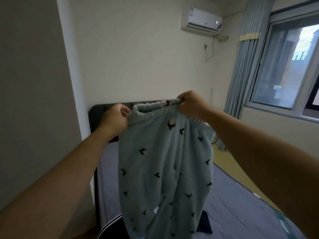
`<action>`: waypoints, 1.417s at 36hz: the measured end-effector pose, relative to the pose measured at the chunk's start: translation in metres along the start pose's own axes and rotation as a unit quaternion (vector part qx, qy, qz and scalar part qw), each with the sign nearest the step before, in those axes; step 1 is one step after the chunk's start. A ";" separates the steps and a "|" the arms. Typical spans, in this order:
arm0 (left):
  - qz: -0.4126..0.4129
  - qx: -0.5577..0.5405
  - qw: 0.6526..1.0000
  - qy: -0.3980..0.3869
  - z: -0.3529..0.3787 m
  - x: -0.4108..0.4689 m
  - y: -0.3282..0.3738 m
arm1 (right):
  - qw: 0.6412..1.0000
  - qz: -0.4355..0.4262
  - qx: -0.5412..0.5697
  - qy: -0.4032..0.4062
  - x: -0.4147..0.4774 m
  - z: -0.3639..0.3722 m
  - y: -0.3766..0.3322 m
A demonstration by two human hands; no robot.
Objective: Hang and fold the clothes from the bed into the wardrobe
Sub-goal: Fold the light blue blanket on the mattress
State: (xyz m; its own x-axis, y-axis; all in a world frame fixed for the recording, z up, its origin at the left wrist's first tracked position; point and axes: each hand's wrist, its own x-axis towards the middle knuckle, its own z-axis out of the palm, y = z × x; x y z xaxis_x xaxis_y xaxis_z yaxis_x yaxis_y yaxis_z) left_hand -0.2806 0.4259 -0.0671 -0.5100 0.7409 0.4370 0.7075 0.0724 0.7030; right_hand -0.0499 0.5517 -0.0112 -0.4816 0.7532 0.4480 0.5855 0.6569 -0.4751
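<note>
We see a dim room lit by daylight from the window (pixel 279 75) on the right — its upper-right pane glares nearly white. The wall (pixel 138 57) greys into shadow toward the left. The wide lens bows the curtain (pixel 241 83) and stretches the corners — everything is soft, and the dark marks on the blue garment (pixel 164 161) smear slightly.

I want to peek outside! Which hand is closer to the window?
Right. The right hand grips the blue fleece pants toward the window; the left hand grips them farther away, in front of the dark headboard.
</note>
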 end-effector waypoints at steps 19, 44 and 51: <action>-0.054 -0.401 0.891 -0.208 0.075 -0.051 0.053 | 0.993 -0.023 -0.111 -0.037 -0.005 -0.029 0.046; 0.036 -0.355 0.895 -0.266 0.049 0.006 0.074 | 0.995 -0.016 -0.038 -0.087 -0.044 -0.075 0.064; 0.037 -0.404 0.845 -0.349 0.058 0.000 0.062 | 0.991 -0.054 0.096 -0.079 -0.050 -0.074 0.046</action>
State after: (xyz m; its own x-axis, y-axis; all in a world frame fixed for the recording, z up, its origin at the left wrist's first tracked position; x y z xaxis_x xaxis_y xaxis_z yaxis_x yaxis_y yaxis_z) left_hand -0.2084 0.4694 -0.0563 0.1337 0.9571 0.2570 0.0154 -0.2613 0.9651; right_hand 0.0495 0.5414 0.0008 -0.6390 0.6644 0.3878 0.3970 0.7166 -0.5735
